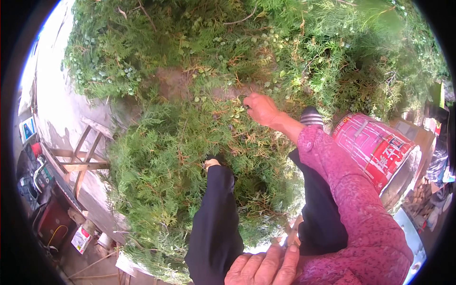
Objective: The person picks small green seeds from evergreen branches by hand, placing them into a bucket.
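While green branches point(156, 164) are covering most of the ground ahead of the person and between the two legs, brown patches of ground point(173, 83) are showing through near the middle. A pale, brightly lit surface point(54, 92) is extending along the left side, where a wooden frame point(85, 166) is standing beside the foliage and mixed clutter is lying further out. On the right, a red container point(368, 152) is leaning beside the pink sleeve point(354, 194).

The right hand point(261, 109) is resting over the branches, its fingers curling inward in a narrow grip; the view is not showing clearly what they are holding. The left hand point(263, 268) is lying low near the lap with fingers close together; its contents are remaining unclear.

The foliage is appearing feathery, with yellow-brown sprigs mixing in; the container is showing white lettering, the sleeve is bearing a small pattern, and dark, smooth trousers point(213, 218) are hanging in folds
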`<state>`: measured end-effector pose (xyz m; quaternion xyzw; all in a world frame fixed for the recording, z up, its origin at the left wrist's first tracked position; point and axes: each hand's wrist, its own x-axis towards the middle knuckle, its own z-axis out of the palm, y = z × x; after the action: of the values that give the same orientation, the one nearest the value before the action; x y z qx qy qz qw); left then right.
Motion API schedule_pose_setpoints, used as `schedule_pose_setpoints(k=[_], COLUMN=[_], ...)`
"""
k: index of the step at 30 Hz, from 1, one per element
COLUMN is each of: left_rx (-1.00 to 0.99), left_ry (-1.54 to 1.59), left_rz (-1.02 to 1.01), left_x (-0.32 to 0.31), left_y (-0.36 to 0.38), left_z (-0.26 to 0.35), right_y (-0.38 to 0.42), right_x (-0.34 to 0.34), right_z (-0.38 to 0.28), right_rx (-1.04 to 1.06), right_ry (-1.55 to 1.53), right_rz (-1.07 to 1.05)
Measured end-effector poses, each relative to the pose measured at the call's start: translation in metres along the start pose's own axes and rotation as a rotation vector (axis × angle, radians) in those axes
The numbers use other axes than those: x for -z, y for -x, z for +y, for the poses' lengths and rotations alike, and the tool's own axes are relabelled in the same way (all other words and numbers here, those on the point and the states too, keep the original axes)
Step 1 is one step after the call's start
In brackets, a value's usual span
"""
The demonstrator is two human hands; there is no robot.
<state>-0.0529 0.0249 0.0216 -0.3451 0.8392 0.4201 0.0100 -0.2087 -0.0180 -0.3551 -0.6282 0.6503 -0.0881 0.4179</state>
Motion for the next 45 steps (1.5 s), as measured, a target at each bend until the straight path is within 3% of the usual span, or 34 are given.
schedule_pose_setpoints(k=[5,7,8,10,12,14,15,19,23,25,29,33,34,35,38,42,44,45], left_rx=[0.019,0.007,0.01,0.044,0.03,0.014,0.017,0.002,0.002,0.01,0.04,0.044,0.05,0.049,0.037,0.033,0.029,0.036], left_ry=[-0.005,-0.007,-0.004,0.025,0.012,-0.008,-0.002,-0.012,-0.015,-0.012,0.015,-0.015,-0.028,-0.029,-0.008,0.003,0.001,0.001], left_rz=[0.001,0.003,0.004,-0.06,-0.042,-0.026,-0.024,-0.038,-0.048,-0.041,-0.009,-0.118,-0.197,-0.2,-0.061,-0.053,-0.055,-0.047], left_x=[0.0,-0.001,0.001,0.008,0.004,0.002,0.002,0.001,0.002,0.001,0.0,0.014,0.018,0.013,0.0,0.0,0.0,0.0], left_y=[0.0,0.002,0.001,-0.004,-0.002,-0.002,-0.003,-0.002,-0.002,-0.001,0.0,-0.009,-0.013,-0.01,-0.001,-0.002,-0.001,0.0], left_z=[0.0,-0.003,-0.003,-0.001,-0.002,-0.002,-0.002,-0.004,-0.005,-0.006,-0.005,-0.003,-0.002,-0.003,-0.006,-0.006,-0.007,-0.008], right_y=[0.003,0.008,0.008,0.008,0.001,-0.006,-0.009,-0.005,-0.002,-0.006,-0.005,-0.017,-0.021,-0.022,-0.015,-0.019,-0.026,-0.021], right_x=[0.024,0.048,0.048,0.048,0.042,0.027,0.006,-0.006,-0.009,0.004,0.03,0.015,0.003,-0.002,-0.011,-0.004,0.005,0.013], right_z=[0.007,0.008,0.013,0.019,0.008,-0.005,0.002,-0.013,-0.01,-0.004,0.007,-0.013,-0.013,-0.017,-0.027,-0.028,-0.012,-0.005], right_rx=[-0.026,-0.293,-0.295,-0.411,-0.391,-0.245,0.045,0.036,0.038,-0.353,-0.395,-0.292,-0.173,-0.056,-0.055,-0.049,-0.317,-0.318], right_ry=[-0.256,-0.703,-0.701,-1.131,-1.049,-0.684,-0.286,-0.129,-0.155,-0.773,-1.062,-0.72,-0.402,-0.083,0.065,0.048,-0.691,-0.69], right_rz=[-0.019,-0.325,-0.329,-0.443,-0.411,-0.241,-0.016,0.069,0.07,-0.198,-0.313,-0.221,-0.139,-0.058,0.01,-0.002,-0.455,-0.457])
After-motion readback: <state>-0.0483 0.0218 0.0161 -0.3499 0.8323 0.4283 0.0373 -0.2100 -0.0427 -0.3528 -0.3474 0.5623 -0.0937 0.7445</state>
